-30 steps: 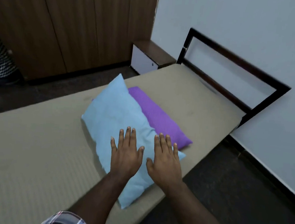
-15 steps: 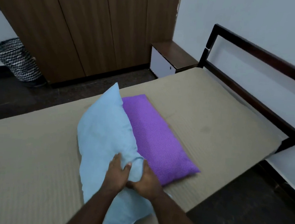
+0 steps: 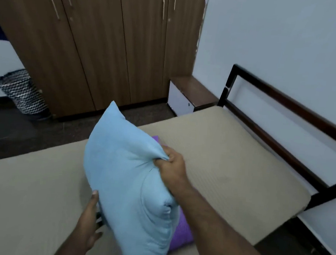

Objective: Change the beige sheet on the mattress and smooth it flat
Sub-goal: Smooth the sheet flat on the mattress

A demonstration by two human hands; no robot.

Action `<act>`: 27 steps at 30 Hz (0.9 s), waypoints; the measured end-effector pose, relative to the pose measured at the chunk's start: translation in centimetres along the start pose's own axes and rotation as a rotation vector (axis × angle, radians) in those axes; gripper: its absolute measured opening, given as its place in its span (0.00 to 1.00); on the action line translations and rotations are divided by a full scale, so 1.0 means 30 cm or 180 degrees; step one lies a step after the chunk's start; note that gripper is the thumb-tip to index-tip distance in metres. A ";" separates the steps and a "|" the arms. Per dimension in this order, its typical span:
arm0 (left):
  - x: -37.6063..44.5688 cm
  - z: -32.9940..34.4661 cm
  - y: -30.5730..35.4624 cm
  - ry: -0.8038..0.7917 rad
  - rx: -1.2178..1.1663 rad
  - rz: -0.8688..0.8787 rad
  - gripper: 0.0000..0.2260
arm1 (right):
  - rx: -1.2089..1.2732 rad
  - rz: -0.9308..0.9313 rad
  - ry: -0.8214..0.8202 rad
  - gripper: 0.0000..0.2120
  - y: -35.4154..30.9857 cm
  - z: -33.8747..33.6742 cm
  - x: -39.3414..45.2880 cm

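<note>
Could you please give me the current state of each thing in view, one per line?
blue pillow: lifted, upright, bunched in the grip
right hand: grips the blue pillow's edge
left hand: fingers against the blue pillow's left side
purple pillow: lying on the sheet, mostly hidden
beige sheet: on the mattress, flat
wardrobe doors: closed
</note>
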State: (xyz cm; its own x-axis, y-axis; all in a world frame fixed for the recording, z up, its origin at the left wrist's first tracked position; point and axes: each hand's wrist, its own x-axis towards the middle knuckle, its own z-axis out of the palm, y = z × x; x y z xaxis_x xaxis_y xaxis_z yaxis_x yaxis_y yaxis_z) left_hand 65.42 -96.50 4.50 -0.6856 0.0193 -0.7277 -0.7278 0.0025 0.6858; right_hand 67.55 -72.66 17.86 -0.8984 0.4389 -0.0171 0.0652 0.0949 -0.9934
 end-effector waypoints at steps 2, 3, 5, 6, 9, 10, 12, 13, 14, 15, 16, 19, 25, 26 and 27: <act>-0.022 0.115 0.033 -0.0347 -0.0339 -0.0201 0.37 | 0.0171 -0.0116 0.0141 0.20 -0.069 -0.125 0.042; -0.023 0.176 0.056 -0.0503 -0.0497 -0.0186 0.36 | 0.0207 -0.0137 0.0226 0.22 -0.092 -0.191 0.062; -0.020 0.317 0.091 -0.0560 -0.0627 -0.0171 0.43 | 0.0294 -0.0185 0.0324 0.22 -0.118 -0.328 0.095; -0.020 0.393 0.096 -0.0548 -0.0575 -0.0186 0.50 | 0.0330 -0.0219 0.0331 0.21 -0.126 -0.396 0.110; -0.030 0.628 0.057 -0.0727 -0.0320 -0.0445 0.63 | 0.0366 -0.0377 0.0209 0.19 -0.129 -0.582 0.167; -0.027 0.721 0.032 -0.0796 -0.0219 -0.0524 0.64 | 0.0379 -0.0444 0.0180 0.18 -0.128 -0.647 0.194; -0.014 0.920 -0.030 -0.1042 -0.0160 -0.0617 0.58 | 0.0435 -0.0508 0.0134 0.16 -0.115 -0.794 0.261; -0.018 1.027 -0.047 -0.1161 -0.0298 -0.0635 0.53 | 0.0477 -0.0490 0.0139 0.16 -0.109 -0.872 0.302; -0.033 1.138 -0.056 -0.1263 -0.0593 -0.0628 0.48 | 0.0504 -0.0455 0.0125 0.16 -0.102 -0.951 0.342; -0.046 1.243 -0.064 -0.1382 -0.0928 -0.0622 0.44 | 0.0503 -0.0406 0.0117 0.16 -0.090 -1.026 0.379; -0.073 1.343 -0.066 -0.1423 -0.1173 -0.0632 0.41 | 0.0477 -0.0373 0.0092 0.15 -0.076 -1.098 0.410; -0.123 1.575 -0.049 -0.1494 -0.1516 -0.0617 0.37 | 0.0357 -0.0359 -0.0020 0.15 -0.047 -1.280 0.500; -0.041 1.841 0.011 -0.1462 -0.1582 -0.0277 0.32 | 0.0274 -0.0269 -0.0082 0.21 0.009 -1.476 0.710; -0.011 1.871 0.026 -0.1467 -0.1547 -0.0239 0.32 | 0.0261 -0.0259 -0.0084 0.20 0.015 -1.494 0.745; 0.021 1.898 0.041 -0.1442 -0.1525 -0.0202 0.32 | 0.0289 -0.0240 -0.0068 0.18 0.024 -1.509 0.784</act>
State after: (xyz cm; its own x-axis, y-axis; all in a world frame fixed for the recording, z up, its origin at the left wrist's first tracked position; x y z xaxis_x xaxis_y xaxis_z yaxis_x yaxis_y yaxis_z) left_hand 64.93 -39.55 5.59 -0.6432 0.4525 -0.6177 -0.7645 -0.4254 0.4843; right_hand 66.13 -21.81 21.90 -0.9084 0.4143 0.0566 -0.0416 0.0452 -0.9981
